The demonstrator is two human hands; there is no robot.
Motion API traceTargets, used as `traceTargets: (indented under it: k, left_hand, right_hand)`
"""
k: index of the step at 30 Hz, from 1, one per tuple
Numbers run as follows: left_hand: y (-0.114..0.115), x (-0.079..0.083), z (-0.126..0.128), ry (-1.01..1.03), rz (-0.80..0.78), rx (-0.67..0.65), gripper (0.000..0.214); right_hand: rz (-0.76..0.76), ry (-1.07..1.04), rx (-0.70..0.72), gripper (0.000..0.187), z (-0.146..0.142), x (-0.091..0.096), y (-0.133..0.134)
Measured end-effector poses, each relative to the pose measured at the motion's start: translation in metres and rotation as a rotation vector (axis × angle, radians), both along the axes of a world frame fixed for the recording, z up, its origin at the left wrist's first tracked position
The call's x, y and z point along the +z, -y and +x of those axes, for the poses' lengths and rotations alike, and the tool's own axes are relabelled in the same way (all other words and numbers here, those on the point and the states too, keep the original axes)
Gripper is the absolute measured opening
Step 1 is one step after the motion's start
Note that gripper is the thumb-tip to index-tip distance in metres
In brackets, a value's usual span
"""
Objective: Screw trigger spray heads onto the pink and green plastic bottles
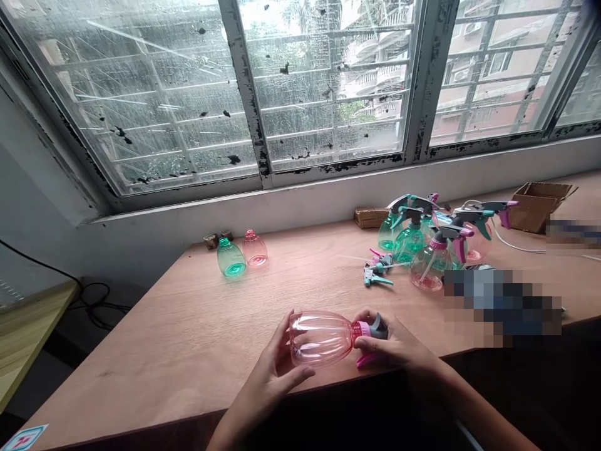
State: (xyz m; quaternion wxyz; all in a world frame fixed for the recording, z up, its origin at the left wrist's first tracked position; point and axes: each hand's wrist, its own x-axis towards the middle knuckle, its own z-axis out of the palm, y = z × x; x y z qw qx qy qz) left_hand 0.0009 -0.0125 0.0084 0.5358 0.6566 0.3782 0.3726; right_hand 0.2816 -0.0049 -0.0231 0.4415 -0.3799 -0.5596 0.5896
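Note:
A clear pink spray bottle point(322, 338) lies sideways in the air over the table's front edge, its base to the left. My left hand point(277, 363) cups the base end, thumb below and fingers behind. With my right hand point(389, 344) I grip the neck end around the pink collar point(361, 329) and the grey spray head point(378, 327). The pink trigger point(369, 359) points down toward me. Part of the spray head is hidden by the right fingers.
A green bottle point(231, 258) and a pink bottle point(255, 248) without heads stand back left. Loose spray heads point(377, 269) lie beside several assembled spray bottles point(428, 266) at the right. Cardboard boxes point(530, 207) stand behind, below the window. A blurred patch point(507, 307) covers the right front.

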Motion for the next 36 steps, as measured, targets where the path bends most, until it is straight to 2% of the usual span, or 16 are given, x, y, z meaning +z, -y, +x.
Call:
traceTargets:
  k: [8, 28, 33, 36]
  left_hand:
    - [-0.001, -0.004, 0.001, -0.004, 0.046, 0.003, 0.089]
    - [-0.003, -0.015, -0.002, -0.125, 0.141, -0.027, 0.087]
    - [-0.002, -0.012, -0.004, -0.147, 0.1, -0.02, 0.092]
    - [-0.001, -0.007, -0.004, -0.115, 0.075, -0.025, 0.079]
  right_hand:
    - [0.06, 0.044, -0.019, 0.037, 0.003, 0.0, -0.001]
    - [0.039, 0.012, -0.007, 0.036, 0.002, -0.002, -0.001]
    - [0.04, 0.003, 0.001, 0.036, 0.002, -0.004, -0.002]
    - [0.048, 0.012, -0.005, 0.035, 0.002, -0.004, -0.002]
